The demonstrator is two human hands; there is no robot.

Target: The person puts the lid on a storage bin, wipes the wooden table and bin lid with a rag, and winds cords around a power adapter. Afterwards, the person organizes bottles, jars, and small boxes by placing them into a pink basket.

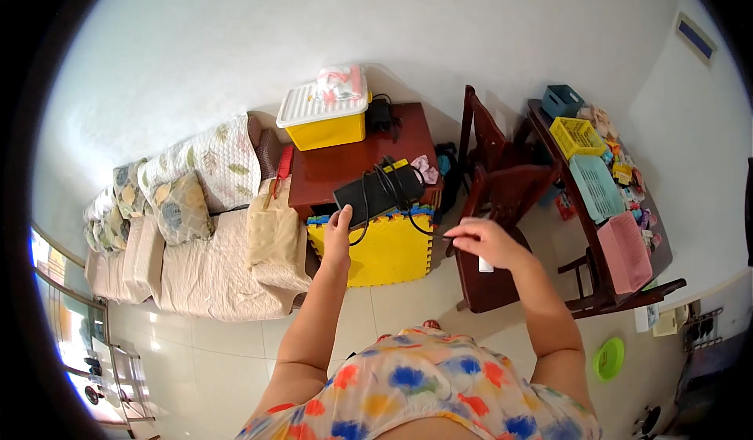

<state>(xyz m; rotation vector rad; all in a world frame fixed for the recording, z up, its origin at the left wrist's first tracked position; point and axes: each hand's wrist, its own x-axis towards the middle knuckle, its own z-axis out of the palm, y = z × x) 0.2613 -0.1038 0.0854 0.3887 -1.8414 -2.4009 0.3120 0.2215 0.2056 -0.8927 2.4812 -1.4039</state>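
A black box-shaped device [365, 194] with a black cable [401, 197] looped around it is held up in front of the wooden cabinet [314, 175]. My left hand [339, 232] grips its lower left corner. My right hand [482, 241], to the right of the device, pinches the end of the cable between thumb and fingers. Yellow foam mats [384, 256] with blue and black edges stand behind and below the device. A pink cloth [425, 169] lies on the cabinet near the device's right end.
On the cabinet sits a yellow bin [328, 132] with a white lid, beside black cables [382, 115]. A sofa [220, 260] is at the left. Wooden chairs [502, 197] and a table with baskets [600, 185] are at the right. A green basin [608, 359] rests on the floor.
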